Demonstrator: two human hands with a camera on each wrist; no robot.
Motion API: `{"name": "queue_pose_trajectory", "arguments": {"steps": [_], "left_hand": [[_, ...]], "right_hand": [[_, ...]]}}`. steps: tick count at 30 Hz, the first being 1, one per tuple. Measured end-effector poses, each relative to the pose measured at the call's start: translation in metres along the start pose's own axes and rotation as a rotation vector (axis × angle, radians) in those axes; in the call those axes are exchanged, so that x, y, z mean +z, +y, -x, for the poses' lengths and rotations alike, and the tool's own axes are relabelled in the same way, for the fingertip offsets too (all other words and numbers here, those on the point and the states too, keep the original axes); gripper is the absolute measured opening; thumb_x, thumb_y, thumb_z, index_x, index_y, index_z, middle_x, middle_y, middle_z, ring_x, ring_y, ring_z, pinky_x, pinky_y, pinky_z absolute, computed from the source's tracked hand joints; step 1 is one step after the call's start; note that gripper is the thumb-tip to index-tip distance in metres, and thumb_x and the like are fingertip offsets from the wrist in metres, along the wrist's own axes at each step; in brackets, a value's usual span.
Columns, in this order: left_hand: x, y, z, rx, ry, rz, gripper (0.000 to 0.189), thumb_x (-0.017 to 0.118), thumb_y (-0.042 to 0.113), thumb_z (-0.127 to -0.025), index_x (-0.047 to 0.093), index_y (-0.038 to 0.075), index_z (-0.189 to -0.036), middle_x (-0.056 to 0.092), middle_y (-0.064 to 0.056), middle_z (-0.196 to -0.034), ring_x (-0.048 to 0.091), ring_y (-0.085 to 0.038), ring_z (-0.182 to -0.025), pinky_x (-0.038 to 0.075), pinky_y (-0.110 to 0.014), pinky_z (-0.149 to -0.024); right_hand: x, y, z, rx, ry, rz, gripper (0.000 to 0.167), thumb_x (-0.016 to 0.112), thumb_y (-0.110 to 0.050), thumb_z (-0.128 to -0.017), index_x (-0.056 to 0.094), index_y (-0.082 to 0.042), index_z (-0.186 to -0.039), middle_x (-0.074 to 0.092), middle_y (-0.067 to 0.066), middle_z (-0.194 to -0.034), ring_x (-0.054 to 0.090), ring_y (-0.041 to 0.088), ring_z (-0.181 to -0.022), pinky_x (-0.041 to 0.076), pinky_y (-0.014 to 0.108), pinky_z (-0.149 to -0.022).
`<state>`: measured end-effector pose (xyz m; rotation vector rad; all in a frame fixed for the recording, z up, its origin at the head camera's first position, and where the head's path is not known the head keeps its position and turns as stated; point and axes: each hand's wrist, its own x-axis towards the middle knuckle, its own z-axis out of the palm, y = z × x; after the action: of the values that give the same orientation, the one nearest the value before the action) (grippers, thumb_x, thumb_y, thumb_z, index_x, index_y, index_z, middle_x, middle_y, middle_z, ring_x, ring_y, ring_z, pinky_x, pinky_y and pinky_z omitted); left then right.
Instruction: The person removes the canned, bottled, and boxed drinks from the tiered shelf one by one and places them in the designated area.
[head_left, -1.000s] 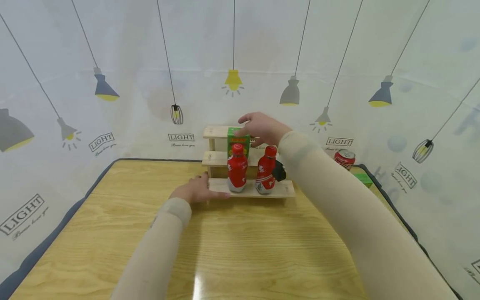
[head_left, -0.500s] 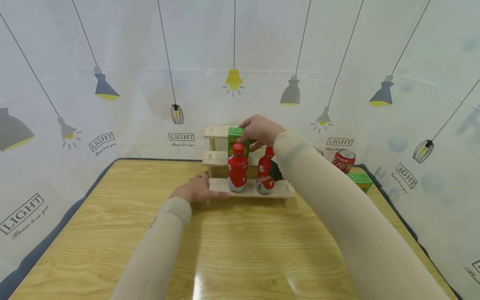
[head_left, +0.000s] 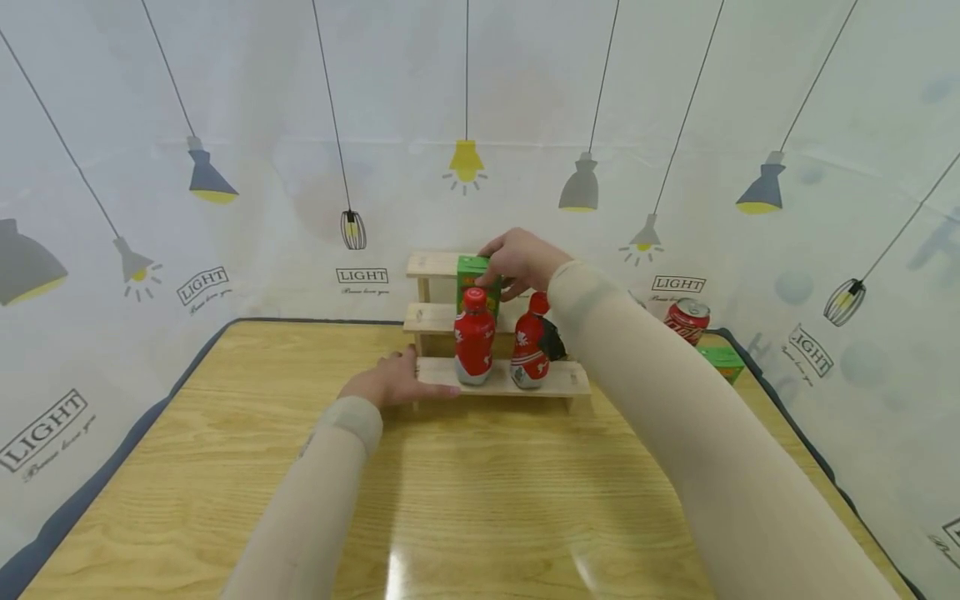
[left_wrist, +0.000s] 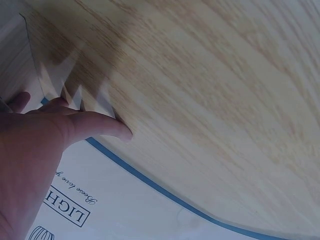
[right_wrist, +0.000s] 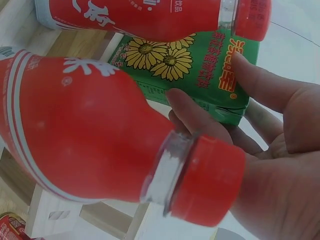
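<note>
On the middle step of a three-step wooden stand [head_left: 431, 317] stands a green drink carton [head_left: 467, 268] with yellow flowers printed on it. My right hand [head_left: 521, 260] pinches the carton's upper right part, thumb on the printed face and fingers along the side in the right wrist view. Two red bottles with red caps stand on the bottom step, a left bottle [head_left: 474, 342] and a right bottle [head_left: 529, 350]; both partly cover the carton in the right wrist view. My left hand [head_left: 386, 383] rests against the stand's lower left corner, thumb along the front edge and fingers along the side.
To the right, partly behind my right arm, are a red soda can [head_left: 687, 321] and another green carton [head_left: 722, 360]. A black object [head_left: 552, 342] shows beside the right bottle. A wall cloth with printed lamps rises behind the wooden table [head_left: 480, 500].
My right hand has come down from above the carton onto its upper right side. The carton has shifted very slightly right. The left hand stays put on the stand.
</note>
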<state>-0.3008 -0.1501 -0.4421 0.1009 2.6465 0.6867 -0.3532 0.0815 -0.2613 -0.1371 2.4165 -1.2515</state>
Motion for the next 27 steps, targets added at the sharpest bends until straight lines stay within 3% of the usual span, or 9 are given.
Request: {"name": "queue_pose_trajectory", "arguments": {"steps": [9, 14, 22, 27], "left_hand": [[-0.001, 0.001, 0.0, -0.008, 0.003, -0.013, 0.151, 0.062, 0.104, -0.061, 0.019, 0.009, -0.171, 0.028, -0.024, -0.175, 0.032, -0.048, -0.159, 0.034, -0.07, -0.125], [-0.001, 0.0, 0.0, -0.023, 0.003, -0.011, 0.154, 0.062, 0.106, -0.057, 0.02, 0.012, -0.171, 0.026, -0.022, -0.176, 0.029, -0.048, -0.16, 0.032, -0.071, -0.126], [0.001, -0.001, -0.002, -0.011, 0.008, -0.009, 0.153, 0.062, 0.106, -0.058, 0.021, 0.011, -0.17, 0.026, -0.023, -0.175, 0.03, -0.05, -0.16, 0.032, -0.072, -0.125], [0.001, -0.002, -0.004, -0.001, 0.013, -0.009, 0.152, 0.063, 0.105, -0.059, 0.021, 0.01, -0.17, 0.028, -0.024, -0.174, 0.032, -0.049, -0.159, 0.034, -0.072, -0.125]], "right_hand": [[-0.002, -0.002, 0.005, -0.004, 0.023, 0.027, 0.054, 0.072, -0.001, -0.098, 0.059, -0.004, -0.15, 0.068, 0.019, -0.136, 0.07, 0.032, -0.112, 0.063, 0.047, -0.102], [-0.008, -0.002, 0.01, -0.019, 0.029, 0.053, 0.052, 0.073, -0.003, -0.098, 0.061, -0.004, -0.148, 0.068, 0.019, -0.137, 0.07, 0.034, -0.116, 0.063, 0.047, -0.102], [-0.03, 0.005, 0.02, -0.059, 0.041, 0.06, 0.052, 0.075, -0.01, -0.099, 0.06, -0.007, -0.149, 0.066, 0.017, -0.141, 0.068, 0.034, -0.122, 0.062, 0.047, -0.106], [-0.047, 0.013, 0.03, -0.095, 0.085, -0.009, 0.051, 0.074, -0.014, -0.101, 0.057, -0.005, -0.148, 0.064, 0.019, -0.141, 0.067, 0.036, -0.127, 0.061, 0.049, -0.106]]}}
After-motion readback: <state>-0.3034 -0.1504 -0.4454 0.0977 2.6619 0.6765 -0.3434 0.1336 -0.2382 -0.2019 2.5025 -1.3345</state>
